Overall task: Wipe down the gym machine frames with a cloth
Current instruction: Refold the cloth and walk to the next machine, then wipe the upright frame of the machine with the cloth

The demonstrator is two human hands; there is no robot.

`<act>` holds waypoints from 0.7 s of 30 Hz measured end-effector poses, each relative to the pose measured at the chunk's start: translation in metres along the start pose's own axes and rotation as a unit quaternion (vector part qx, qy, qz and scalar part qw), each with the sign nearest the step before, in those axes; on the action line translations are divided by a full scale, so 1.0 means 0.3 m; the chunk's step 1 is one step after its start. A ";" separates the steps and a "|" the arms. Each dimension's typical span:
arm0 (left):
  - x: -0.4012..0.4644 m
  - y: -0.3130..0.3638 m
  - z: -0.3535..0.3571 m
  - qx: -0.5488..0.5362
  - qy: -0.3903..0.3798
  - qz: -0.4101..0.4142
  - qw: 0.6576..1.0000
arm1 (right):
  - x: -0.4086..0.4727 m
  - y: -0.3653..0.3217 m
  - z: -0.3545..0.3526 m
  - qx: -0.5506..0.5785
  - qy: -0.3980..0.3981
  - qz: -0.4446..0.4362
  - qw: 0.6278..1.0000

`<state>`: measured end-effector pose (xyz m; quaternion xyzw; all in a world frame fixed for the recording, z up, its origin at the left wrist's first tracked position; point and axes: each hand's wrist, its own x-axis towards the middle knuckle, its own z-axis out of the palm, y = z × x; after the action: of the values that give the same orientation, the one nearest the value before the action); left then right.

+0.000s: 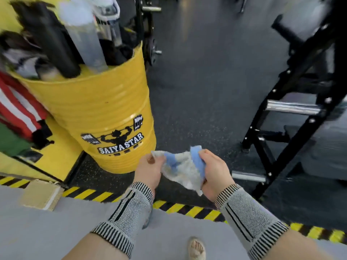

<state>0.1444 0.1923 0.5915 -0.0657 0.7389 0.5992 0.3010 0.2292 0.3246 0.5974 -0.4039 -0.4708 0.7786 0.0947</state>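
Frames of the black gym machine (pixel 293 102) fill the right of the frame, slanting up to the upper right, well apart from your cloth (pixel 183 168) at lower centre. Your right hand (pixel 215 174) is nearer to them. Both it and your left hand (pixel 149 170) pinch the cloth's edges, forearms reaching forward.

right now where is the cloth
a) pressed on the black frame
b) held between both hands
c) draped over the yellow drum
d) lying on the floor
b: the cloth is gripped at one end by the left hand and at the other by the right hand, clear of the drum and frame.
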 end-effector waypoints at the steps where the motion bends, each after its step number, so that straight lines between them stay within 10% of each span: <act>1: -0.047 0.039 0.038 -0.029 -0.068 -0.040 0.996 | -0.055 -0.025 0.012 0.051 -0.021 0.027 0.998; 4: -0.211 0.131 0.155 -0.124 -0.232 -0.118 0.958 | -0.169 -0.067 0.052 0.041 0.037 0.014 0.998; 10: -0.396 0.250 0.247 -0.017 -0.233 0.028 0.972 | -0.401 -0.248 -0.016 -0.217 0.128 -0.195 0.948; 16: -0.492 0.339 0.357 -0.249 -0.346 -0.132 0.895 | -0.442 -0.308 -0.202 0.042 0.094 -0.113 0.988; 21: -0.582 0.363 0.544 -0.124 -0.360 -0.030 0.924 | -0.464 -0.373 -0.323 0.001 0.040 -0.134 0.990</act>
<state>0.2956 0.3269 0.7587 0.0950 0.4987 0.6598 0.5540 0.3639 0.3751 0.7408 -0.3678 -0.5161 0.7425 0.2170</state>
